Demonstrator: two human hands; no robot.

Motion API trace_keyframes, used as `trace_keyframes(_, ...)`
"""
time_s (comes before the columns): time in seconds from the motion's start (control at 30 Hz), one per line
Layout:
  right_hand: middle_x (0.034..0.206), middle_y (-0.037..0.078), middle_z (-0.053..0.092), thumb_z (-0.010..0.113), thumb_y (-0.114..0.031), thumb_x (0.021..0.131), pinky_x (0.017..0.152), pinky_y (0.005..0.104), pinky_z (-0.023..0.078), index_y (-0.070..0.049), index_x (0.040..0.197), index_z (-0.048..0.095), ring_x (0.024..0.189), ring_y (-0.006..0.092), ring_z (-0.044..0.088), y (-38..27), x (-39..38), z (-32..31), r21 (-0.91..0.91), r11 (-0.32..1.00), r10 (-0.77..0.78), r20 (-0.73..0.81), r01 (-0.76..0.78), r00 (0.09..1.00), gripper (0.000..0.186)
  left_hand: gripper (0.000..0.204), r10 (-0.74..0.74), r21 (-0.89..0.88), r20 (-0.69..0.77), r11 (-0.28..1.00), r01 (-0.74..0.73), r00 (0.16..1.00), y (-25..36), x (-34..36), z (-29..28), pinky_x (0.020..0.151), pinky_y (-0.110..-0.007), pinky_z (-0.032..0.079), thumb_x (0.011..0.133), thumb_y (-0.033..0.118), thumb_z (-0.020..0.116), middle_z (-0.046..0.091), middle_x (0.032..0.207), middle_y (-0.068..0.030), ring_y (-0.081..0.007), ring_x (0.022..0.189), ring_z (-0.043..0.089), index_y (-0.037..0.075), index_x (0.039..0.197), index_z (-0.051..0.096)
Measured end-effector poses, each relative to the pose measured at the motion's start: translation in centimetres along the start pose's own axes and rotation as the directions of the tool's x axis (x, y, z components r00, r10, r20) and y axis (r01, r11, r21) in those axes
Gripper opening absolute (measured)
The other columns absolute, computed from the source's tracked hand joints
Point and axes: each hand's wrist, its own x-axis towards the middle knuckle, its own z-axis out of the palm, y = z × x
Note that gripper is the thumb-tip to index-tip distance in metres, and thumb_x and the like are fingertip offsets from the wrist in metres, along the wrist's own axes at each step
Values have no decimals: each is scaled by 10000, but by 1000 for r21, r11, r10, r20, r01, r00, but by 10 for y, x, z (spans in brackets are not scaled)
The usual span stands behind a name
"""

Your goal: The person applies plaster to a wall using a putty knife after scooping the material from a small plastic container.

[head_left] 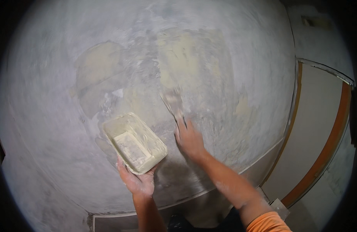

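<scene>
My left hand (pixel 139 181) grips a rectangular plastic tub (pixel 153 149) from below and tilts its mouth toward me. Cream-coloured filler coats the tub's walls and lies in its bottom. In my right hand (pixel 190 142) is a putty knife (pixel 174 101), its blade against or very close to the wall; blur hides which. Behind it spreads a grey wall (pixel 260 73) with damp-looking patches of cream filler (pixel 178 58). Another filler patch (pixel 99 63) shows farther left. White smears mark the fingers and forearm.
At the right is a pale door panel (pixel 310 123) with an orange-brown edge (pixel 331 154). A skirting strip (pixel 120 222) runs along the wall's foot. A small light block (pixel 279 207) sits low at the right, near my orange sleeve (pixel 269 223).
</scene>
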Motion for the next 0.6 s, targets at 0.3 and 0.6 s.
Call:
trace_keyframes(0.3, 974, 180, 606, 642, -255, 939, 604, 492, 549, -105, 1389, 559, 723, 382, 661, 55, -40, -29, -141, 989, -40, 41, 45, 998, 481, 637, -50, 40, 53, 998, 48, 997, 0, 8, -12, 928, -610, 563, 1052, 527, 364, 499, 1475, -142, -380, 1271, 571, 98, 1524, 381)
trace_keyframes(0.6, 1021, 220, 603, 579, -218, 974, 682, 521, 554, -29, 1338, 521, 781, 419, 682, -38, 141, -56, -82, 982, -177, -124, 168, 976, 415, 650, -92, -23, 176, 995, 97, 980, 3, 14, -24, 952, -637, 557, 1067, 516, 287, 472, 1489, -183, -424, 1269, 569, 69, 1534, 352)
